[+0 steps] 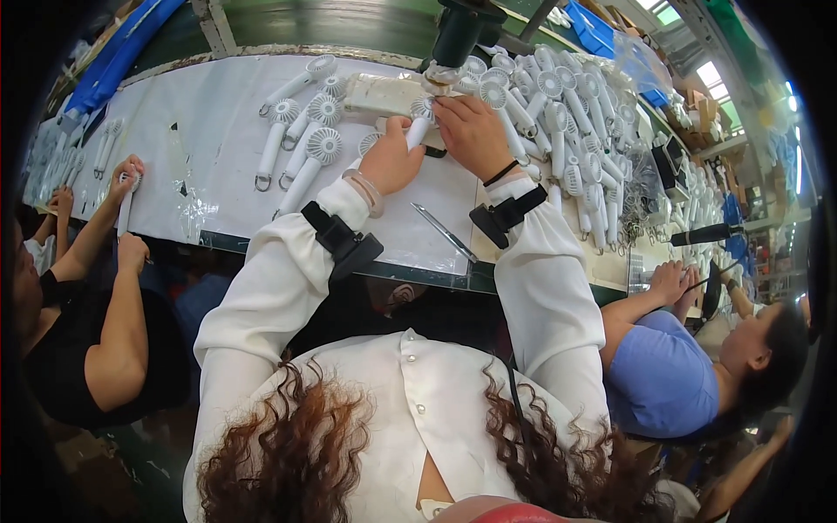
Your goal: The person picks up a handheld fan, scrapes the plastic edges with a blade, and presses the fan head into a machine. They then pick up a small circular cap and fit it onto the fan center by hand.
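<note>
Under the tip of a dark green machine head (462,35) is a small white handheld fan (420,118), tilted, its round grille toward the machine. Closed around its handle is my left hand (392,161). My right hand (475,135) has its fingers closed at the grille's right edge, close to the machine tip; its fingertips are partly hidden. Just left of my left hand lie several white fans (323,148) with metal loops at their handle ends. A thin metal tool (445,233), like tweezers, rests on the table nearer to me.
A large heap of white fans (567,113) covers the table on the right. Behind my hands sits a pale block (382,94). Co-workers are seated on both sides; the left one's hands (131,179) hold a fan. The white table cover (209,148) extends leftward.
</note>
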A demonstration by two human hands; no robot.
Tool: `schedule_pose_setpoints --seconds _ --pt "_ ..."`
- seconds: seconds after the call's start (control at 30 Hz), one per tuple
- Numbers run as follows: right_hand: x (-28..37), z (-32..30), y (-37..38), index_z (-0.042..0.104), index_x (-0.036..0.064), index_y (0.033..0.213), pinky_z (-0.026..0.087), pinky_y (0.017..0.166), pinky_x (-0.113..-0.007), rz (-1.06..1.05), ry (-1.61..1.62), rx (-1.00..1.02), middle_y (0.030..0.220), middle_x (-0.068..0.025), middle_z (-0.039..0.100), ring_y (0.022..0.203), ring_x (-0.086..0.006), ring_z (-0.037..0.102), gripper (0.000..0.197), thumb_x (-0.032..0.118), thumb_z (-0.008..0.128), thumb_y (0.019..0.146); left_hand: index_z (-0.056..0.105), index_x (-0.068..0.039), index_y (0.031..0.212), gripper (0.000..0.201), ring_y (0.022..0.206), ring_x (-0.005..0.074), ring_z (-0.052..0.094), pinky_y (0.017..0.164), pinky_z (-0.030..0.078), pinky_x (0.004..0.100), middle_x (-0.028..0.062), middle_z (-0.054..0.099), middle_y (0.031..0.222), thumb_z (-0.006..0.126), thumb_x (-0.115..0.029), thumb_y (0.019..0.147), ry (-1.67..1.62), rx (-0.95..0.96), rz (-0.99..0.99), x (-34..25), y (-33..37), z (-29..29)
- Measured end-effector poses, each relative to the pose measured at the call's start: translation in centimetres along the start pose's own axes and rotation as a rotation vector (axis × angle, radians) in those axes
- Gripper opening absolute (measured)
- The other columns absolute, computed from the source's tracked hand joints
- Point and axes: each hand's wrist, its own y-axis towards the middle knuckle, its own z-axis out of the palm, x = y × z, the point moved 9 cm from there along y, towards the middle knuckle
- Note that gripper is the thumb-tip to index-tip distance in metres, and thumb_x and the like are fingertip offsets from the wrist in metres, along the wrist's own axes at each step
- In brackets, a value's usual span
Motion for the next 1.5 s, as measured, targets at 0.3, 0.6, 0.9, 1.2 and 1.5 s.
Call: schedule_pose_setpoints --seconds 0.3,0.6,0.9,1.2,1.5 --pt "0.3 0.5 0.0 0.064 0.0106 0.111 0.049 0.084 -0.037 -0.014 0.069 0.054 0.110 -0.0019 0.064 0.098 -0.0207 0.059 0.035 0.011 0.066 0.076 0.031 -0.002 0.127 0.050 0.078 0.0464 0.062 0.071 0.048 0.0542 0.0297 0.064 0.088 0.056 -0.018 0.087 0.204 0.011 0.096 -1.7 -1.6 -0.6" --pt "1.1 -0.5 0.1 0.060 0.0083 0.119 0.050 0.087 -0.037 -0.027 0.166 0.135 0.120 -0.0078 0.061 0.105 -0.0280 0.059 0.043 0.008 0.066 0.076 0.040 0.000 0.130 0.050 0.064 0.0240 0.065 0.061 0.052 0.0352 0.0132 0.065 0.080 0.059 -0.019 0.087 -0.239 0.129 -0.168 0.6 -2.6 -0.6" --pt "4.9 -5.9 -2.1 0.057 0.0064 0.124 0.050 0.090 -0.039 0.009 0.390 -0.015 0.124 -0.0116 0.059 0.106 -0.0305 0.060 0.056 0.004 0.072 0.070 0.048 0.001 0.127 0.044 0.082 0.0135 0.060 0.074 0.051 0.0282 0.0059 0.061 0.097 0.052 -0.028 0.095 -0.743 0.378 -0.125 -3.8 -9.9 -1.6" --pt "12.0 -7.4 -4.5 0.059 0.0042 0.122 0.051 0.085 -0.037 0.186 0.368 -0.126 0.122 -0.0124 0.061 0.101 -0.0305 0.062 0.051 0.000 0.069 0.072 0.048 -0.003 0.126 0.045 0.107 0.0233 0.058 0.091 0.048 0.0383 0.0109 0.059 0.116 0.031 -0.037 0.104 -1.704 0.514 -0.326 -3.0 -11.5 2.1" --pt "10.5 -6.4 -7.1 0.065 0.0049 0.114 0.050 0.082 -0.034 0.250 0.685 0.062 0.114 -0.0113 0.063 0.095 -0.0280 0.062 0.039 -0.001 0.067 0.076 0.051 -0.002 0.119 0.038 0.099 0.0237 0.060 0.093 0.050 0.0413 0.0116 0.059 0.112 0.034 -0.032 0.103 -1.613 0.586 -0.523 -1.0 -13.8 3.7"
